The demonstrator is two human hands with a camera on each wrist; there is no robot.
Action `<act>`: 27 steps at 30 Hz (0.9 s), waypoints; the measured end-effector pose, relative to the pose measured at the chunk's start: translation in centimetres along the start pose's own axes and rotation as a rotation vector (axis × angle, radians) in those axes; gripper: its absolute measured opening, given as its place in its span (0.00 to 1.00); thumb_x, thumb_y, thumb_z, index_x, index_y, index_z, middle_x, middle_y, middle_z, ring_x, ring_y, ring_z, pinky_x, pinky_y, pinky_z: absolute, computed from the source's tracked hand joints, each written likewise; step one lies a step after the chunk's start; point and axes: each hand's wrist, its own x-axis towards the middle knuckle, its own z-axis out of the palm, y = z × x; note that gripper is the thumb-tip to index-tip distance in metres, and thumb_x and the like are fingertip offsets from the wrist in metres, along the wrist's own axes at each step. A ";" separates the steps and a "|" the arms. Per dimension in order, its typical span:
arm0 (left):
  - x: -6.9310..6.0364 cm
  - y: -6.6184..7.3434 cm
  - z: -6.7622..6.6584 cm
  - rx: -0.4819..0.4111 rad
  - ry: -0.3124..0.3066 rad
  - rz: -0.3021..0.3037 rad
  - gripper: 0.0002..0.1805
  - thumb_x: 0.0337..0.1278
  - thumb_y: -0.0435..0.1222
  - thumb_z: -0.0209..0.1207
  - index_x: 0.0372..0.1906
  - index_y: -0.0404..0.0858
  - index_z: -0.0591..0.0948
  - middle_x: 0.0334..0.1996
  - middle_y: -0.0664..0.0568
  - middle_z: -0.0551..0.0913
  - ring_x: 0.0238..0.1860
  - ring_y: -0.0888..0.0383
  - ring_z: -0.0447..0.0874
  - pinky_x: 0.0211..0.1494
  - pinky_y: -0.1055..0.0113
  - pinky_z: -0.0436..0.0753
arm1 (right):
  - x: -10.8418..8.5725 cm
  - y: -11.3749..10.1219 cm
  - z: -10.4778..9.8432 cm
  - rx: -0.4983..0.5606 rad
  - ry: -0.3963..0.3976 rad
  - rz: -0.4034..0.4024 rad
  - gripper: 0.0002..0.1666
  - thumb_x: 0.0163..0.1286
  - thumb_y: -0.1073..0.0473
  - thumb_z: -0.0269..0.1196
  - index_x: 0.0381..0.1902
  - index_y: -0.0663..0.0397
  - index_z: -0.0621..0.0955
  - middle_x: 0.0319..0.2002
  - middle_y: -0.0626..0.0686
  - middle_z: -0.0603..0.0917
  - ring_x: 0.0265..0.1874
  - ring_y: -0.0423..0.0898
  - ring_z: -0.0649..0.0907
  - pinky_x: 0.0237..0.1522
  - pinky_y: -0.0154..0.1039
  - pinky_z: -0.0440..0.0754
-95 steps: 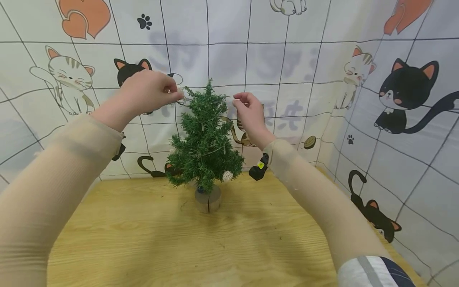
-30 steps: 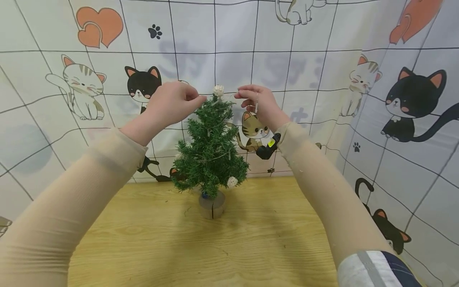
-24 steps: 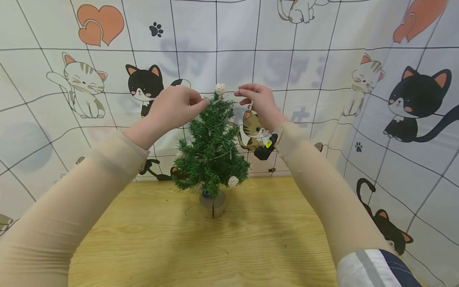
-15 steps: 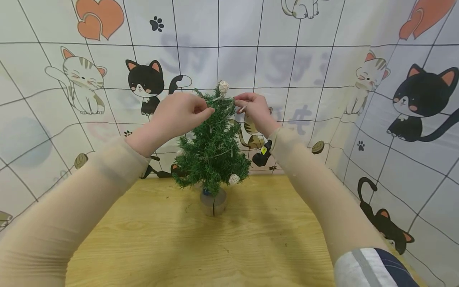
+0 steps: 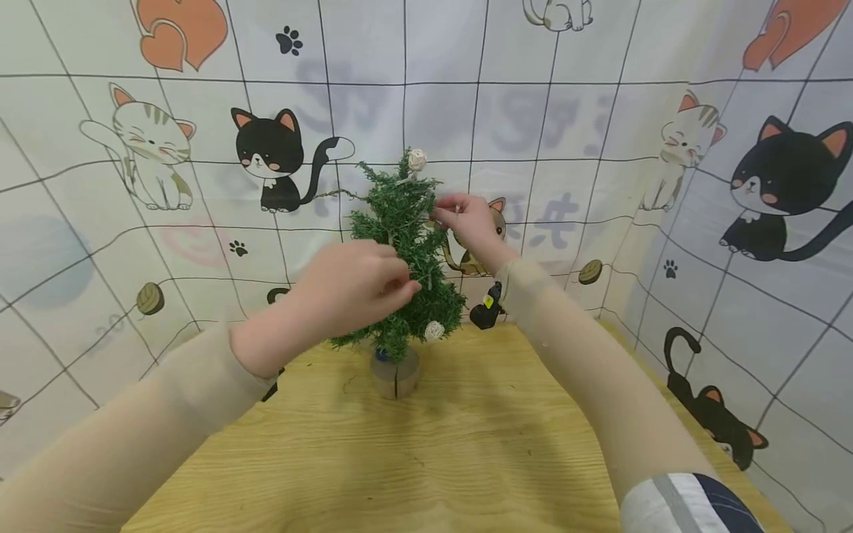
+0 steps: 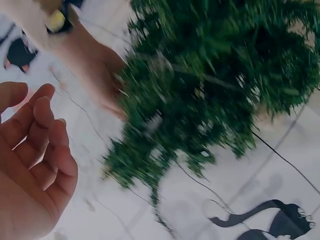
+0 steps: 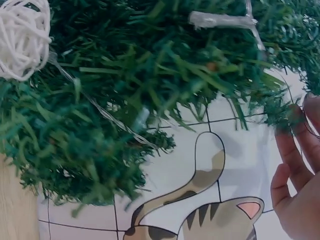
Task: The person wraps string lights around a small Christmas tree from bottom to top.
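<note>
A small artificial Christmas tree (image 5: 416, 244) stands upright on a round wooden base (image 5: 395, 377). String lights (image 7: 222, 20) on clear wire run through its branches. My left hand (image 5: 353, 285) is in front of the tree's middle, covering part of it. In the left wrist view, its loosely bent fingers (image 6: 59, 132) hold nothing and stay apart from the branches. At the tree's upper right, my right hand (image 5: 469, 222) pinches the thin light wire; the right wrist view shows wire across its fingers (image 7: 292, 155) at the branch tips.
White woven balls decorate the tree, one near the top (image 5: 416, 160) and one low on the right (image 5: 434, 331). The tree stands on a wood-grain table (image 5: 426, 459). Behind and to the right hangs a white gridded cloth (image 5: 520, 44) printed with cats.
My left hand has come away from the treetop and moved down in front of the branches. My right hand has dropped slightly along the tree's right side with the wire.
</note>
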 end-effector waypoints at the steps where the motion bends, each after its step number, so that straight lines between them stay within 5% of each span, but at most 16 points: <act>1: -0.5 0.7 0.2 0.026 0.013 0.040 0.14 0.61 0.42 0.61 0.19 0.46 0.80 0.18 0.60 0.73 0.19 0.62 0.69 0.20 0.69 0.68 | -0.1 0.1 0.1 -0.013 0.002 0.001 0.16 0.71 0.57 0.59 0.52 0.58 0.82 0.50 0.54 0.81 0.44 0.51 0.80 0.48 0.45 0.75; 7: -3.3 4.2 1.1 0.145 0.030 0.212 0.13 0.59 0.46 0.62 0.21 0.47 0.81 0.20 0.62 0.75 0.20 0.62 0.69 0.20 0.73 0.67 | -0.3 0.1 1.0 -0.047 0.002 -0.001 0.15 0.71 0.57 0.60 0.49 0.60 0.83 0.48 0.56 0.83 0.48 0.48 0.79 0.49 0.46 0.76; 13: -5.3 5.6 1.8 0.107 -0.010 0.242 0.14 0.58 0.47 0.62 0.20 0.49 0.79 0.21 0.63 0.77 0.20 0.64 0.69 0.21 0.74 0.67 | -0.2 0.4 1.4 -0.117 -0.042 -0.032 0.14 0.71 0.58 0.59 0.46 0.62 0.85 0.53 0.58 0.81 0.51 0.51 0.79 0.46 0.44 0.75; 15: -5.7 5.7 2.0 0.074 -0.023 0.234 0.15 0.57 0.47 0.62 0.18 0.49 0.76 0.19 0.64 0.73 0.19 0.65 0.65 0.20 0.75 0.65 | -0.3 0.6 1.5 -0.143 -0.068 -0.049 0.14 0.71 0.61 0.57 0.45 0.63 0.86 0.54 0.58 0.81 0.45 0.50 0.80 0.42 0.42 0.74; 18: -6.4 5.7 2.3 0.041 -0.045 0.216 0.17 0.56 0.46 0.64 0.16 0.50 0.74 0.17 0.64 0.70 0.18 0.65 0.63 0.21 0.75 0.64 | -0.5 0.7 1.7 -0.179 -0.123 -0.103 0.15 0.70 0.64 0.55 0.27 0.63 0.83 0.35 0.57 0.83 0.25 0.46 0.72 0.35 0.39 0.69; 21: -7.0 5.7 2.5 0.026 -0.069 0.194 0.17 0.56 0.47 0.64 0.16 0.50 0.74 0.17 0.65 0.70 0.18 0.66 0.63 0.23 0.73 0.66 | -0.6 0.6 1.8 -0.188 -0.158 -0.137 0.20 0.69 0.65 0.55 0.15 0.57 0.72 0.23 0.55 0.72 0.19 0.46 0.60 0.33 0.40 0.63; 24: -7.4 5.8 2.7 0.016 -0.091 0.175 0.16 0.56 0.48 0.63 0.17 0.51 0.75 0.18 0.66 0.70 0.18 0.66 0.63 0.23 0.72 0.67 | -0.5 0.3 1.6 -0.169 -0.169 -0.097 0.17 0.70 0.64 0.55 0.20 0.59 0.79 0.35 0.56 0.82 0.23 0.41 0.68 0.37 0.40 0.68; 27: -7.7 5.8 2.7 -0.002 -0.104 0.168 0.17 0.56 0.48 0.63 0.16 0.52 0.74 0.17 0.67 0.67 0.18 0.67 0.62 0.21 0.74 0.63 | -0.4 -0.1 1.3 -0.135 -0.169 -0.013 0.13 0.70 0.62 0.56 0.42 0.62 0.86 0.56 0.56 0.80 0.28 0.41 0.72 0.39 0.42 0.70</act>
